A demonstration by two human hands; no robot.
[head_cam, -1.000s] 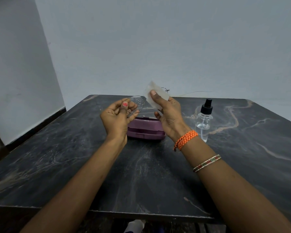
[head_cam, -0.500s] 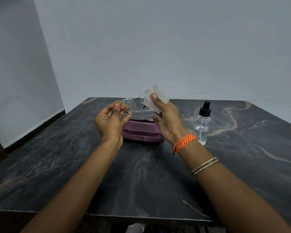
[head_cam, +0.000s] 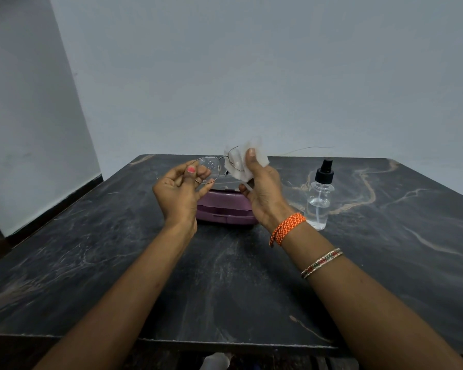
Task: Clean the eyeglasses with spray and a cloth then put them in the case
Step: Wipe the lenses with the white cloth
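Note:
My left hand (head_cam: pixel 181 192) pinches the left lens of the thin-wire eyeglasses (head_cam: pixel 208 169), held up above the table; droplets speckle that lens. My right hand (head_cam: pixel 263 190) grips a white cloth (head_cam: pixel 247 161) wrapped around the right lens, thumb pressing on it. The purple case (head_cam: pixel 225 208) lies shut on the table just behind and below both hands, partly hidden by them. A clear spray bottle (head_cam: pixel 320 201) with a black nozzle stands upright to the right of my right hand.
The dark marbled table (head_cam: pixel 225 276) runs to a pale wall at the back and on the left. Its front edge is near my elbows. A thin wire (head_cam: pixel 305 148) lies along the far edge.
The glasses have shifted slightly left and turned, and the cloth now folds around the right lens rather than standing beside it. The case and bottle have not moved.

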